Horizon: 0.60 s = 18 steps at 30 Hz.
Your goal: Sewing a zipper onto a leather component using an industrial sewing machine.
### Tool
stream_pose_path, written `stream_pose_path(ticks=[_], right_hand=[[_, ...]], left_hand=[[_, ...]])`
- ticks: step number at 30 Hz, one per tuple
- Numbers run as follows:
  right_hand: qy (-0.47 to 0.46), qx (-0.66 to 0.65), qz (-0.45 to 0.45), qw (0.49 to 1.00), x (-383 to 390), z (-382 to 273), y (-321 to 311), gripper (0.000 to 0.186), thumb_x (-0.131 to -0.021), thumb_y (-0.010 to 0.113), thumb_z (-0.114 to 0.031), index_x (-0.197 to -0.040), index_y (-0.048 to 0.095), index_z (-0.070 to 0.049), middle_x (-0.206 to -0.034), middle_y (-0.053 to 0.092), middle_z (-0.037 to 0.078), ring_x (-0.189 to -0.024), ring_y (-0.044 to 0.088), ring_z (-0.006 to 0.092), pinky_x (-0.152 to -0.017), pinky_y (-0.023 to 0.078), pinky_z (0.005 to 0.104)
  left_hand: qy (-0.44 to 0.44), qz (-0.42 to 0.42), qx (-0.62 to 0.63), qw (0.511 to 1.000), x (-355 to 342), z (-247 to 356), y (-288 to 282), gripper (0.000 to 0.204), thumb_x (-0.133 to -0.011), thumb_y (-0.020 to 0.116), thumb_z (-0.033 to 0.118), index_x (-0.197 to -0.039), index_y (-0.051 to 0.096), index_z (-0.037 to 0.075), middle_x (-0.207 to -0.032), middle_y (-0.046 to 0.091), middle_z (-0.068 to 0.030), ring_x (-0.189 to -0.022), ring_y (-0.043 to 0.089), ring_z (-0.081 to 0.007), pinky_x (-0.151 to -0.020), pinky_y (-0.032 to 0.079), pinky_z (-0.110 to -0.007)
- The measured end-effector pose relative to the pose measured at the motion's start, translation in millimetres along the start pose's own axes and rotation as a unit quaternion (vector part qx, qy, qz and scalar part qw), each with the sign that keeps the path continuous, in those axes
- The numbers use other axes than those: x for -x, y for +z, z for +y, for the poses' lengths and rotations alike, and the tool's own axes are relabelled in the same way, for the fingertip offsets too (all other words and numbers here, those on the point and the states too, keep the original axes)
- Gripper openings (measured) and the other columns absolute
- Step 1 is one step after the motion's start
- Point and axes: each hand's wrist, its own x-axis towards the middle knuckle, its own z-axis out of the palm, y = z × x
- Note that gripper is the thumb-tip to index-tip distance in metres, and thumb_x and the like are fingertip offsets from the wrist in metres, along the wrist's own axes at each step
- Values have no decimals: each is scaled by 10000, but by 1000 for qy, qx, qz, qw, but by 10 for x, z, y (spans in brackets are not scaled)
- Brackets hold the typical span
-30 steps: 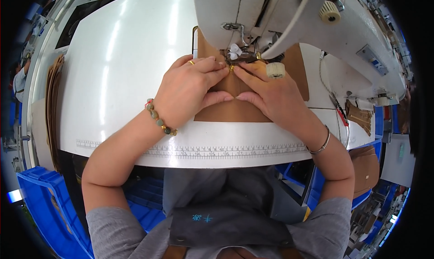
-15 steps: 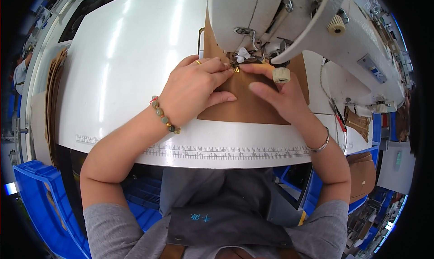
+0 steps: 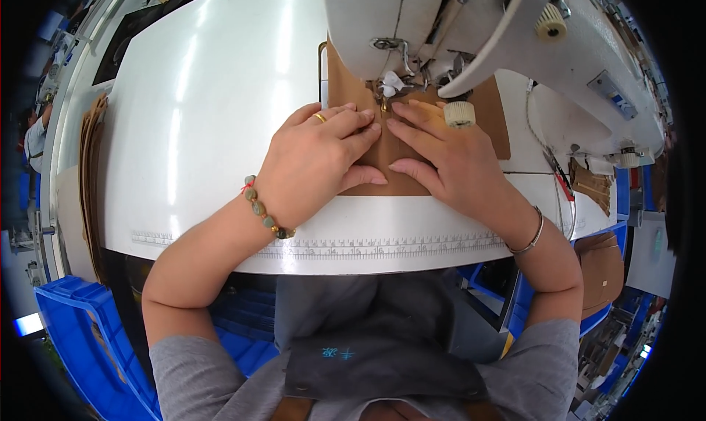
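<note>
A flat brown sheet [image 3: 379, 156], leather-like, lies under the head of a white sewing machine [image 3: 412, 24]. My left hand [image 3: 316, 152] presses on its left part, fingers reaching toward the presser foot and thumb spread apart. On the right side, my right hand [image 3: 452, 152] rests with fingers stretched and thumb out, also holding nothing. Between the two sets of fingertips, a small gold-coloured metal piece [image 3: 384, 106] shows just below the presser foot area. A bit of white material [image 3: 393, 83] hangs there too. The needle itself cannot be made out.
A ruler strip [image 3: 353, 250] runs along the front edge of the white table [image 3: 198, 127]. Red-handled snips [image 3: 562, 178] and brown scraps [image 3: 590, 182] lie at the right. Brown sheets [image 3: 90, 178] stand at the left, above a blue crate [image 3: 88, 333]. Another brown stack [image 3: 599, 274] sits lower right.
My right hand has come down flatter on the brown sheet and nearer my left hand. The sheet has moved slightly away from me, under the machine head. The view has shifted a little.
</note>
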Motion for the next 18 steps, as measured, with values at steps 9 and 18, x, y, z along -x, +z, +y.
stream_pose_path(ticks=[9, 18], right_hand=[[18, 8, -5, 1000, -42, 54, 28, 491, -874, 792, -358, -1278, 731, -84, -1223, 724, 120, -1100, 673, 324, -1105, 479, 454], [-2, 4, 43, 999, -83, 116, 59, 456, -899, 774, -335, -1282, 729, -91, -1261, 717, 113, -1133, 667, 330, -1121, 463, 481]], left_hand=[[-12, 5, -1, 1000, -56, -40, 27, 587, -799, 806, 467, -1227, 772, 68, -1264, 733, -65, -1210, 689, -264, -1049, 529, -446], [-10, 21, 5, 1000, -109, -111, 70, 588, -802, 801, 468, -1203, 776, 39, -1256, 734, -74, -1142, 699, -262, -1016, 532, -417]])
